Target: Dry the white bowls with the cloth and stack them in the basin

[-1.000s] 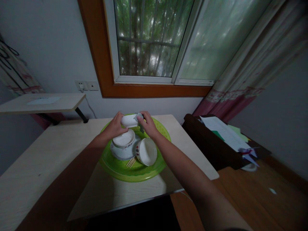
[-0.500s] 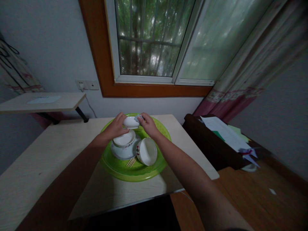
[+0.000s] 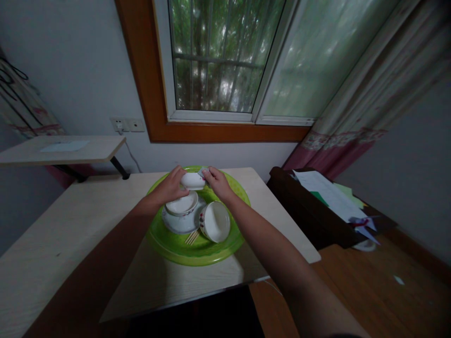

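My left hand (image 3: 171, 184) grips a small white bowl (image 3: 192, 181), held tilted above a green round basin (image 3: 165, 244) on the table. My right hand (image 3: 217, 182) is closed on a small grey cloth (image 3: 202, 172) pressed against the bowl's right side. Below my hands, inside the basin, a white bowl (image 3: 182, 204) rests on a white plate (image 3: 174, 223). Another white bowl with a red pattern (image 3: 215, 221) lies tipped on its side beside them. Wooden chopsticks (image 3: 191, 237) lie in front of the plate.
The light wooden table (image 3: 63, 239) runs left and toward me. A dark cabinet (image 3: 310, 211) with papers (image 3: 329, 192) on top stands to the right. A small shelf (image 3: 59, 149) is at the left wall, under a window with a curtain.
The held bowl has turned in my hands, from lying longways to more upturned, while the cloth stays at its right side. The dishes in the basin have not moved.
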Demonstrator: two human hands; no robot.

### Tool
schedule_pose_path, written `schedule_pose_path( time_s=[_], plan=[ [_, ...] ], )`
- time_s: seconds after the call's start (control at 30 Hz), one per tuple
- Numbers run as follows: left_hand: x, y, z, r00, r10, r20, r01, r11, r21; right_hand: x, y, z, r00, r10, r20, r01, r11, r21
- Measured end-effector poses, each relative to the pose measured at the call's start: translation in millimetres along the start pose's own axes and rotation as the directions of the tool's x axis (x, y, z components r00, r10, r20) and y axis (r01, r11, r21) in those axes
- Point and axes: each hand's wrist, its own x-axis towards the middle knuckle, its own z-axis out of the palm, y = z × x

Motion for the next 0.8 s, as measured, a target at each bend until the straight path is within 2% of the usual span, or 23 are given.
schedule_pose_path(
  time_s=[0.1, 0.37, 0.53, 0.8],
  plan=[
    [-0.4, -0.8, -0.5, 1.0, -0.003, 0.007, 0.004, 1.0, -0.005, -1.0, -1.6, -0.8, 0.999, -0.022, 0.025, 0.023, 1.0, -0.005],
    [-0.4, 0.3, -0.5, 0.999, -0.027, 0.029, 0.028, 0.999, -0.024, 1.5, -2.0, -1.9, 0.998, 0.019, 0.056, -0.019, 1.0, 0.005],
    [-1.7, -6.5, 3.6, 0.999, 0.023, 0.023, -0.023, 1.0, -0.01, 2.1, -5.3, -1.7, 0.994, 0.053, 0.093, -0.059, 0.996, 0.063],
    [-1.6, -6.5, 5.4, 1.0, 0.005, 0.022, -0.005, 1.0, -0.011, 2.1, 2.4, 0.1, 0.993, 0.083, 0.088, -0.093, 0.989, 0.111]
  ],
)
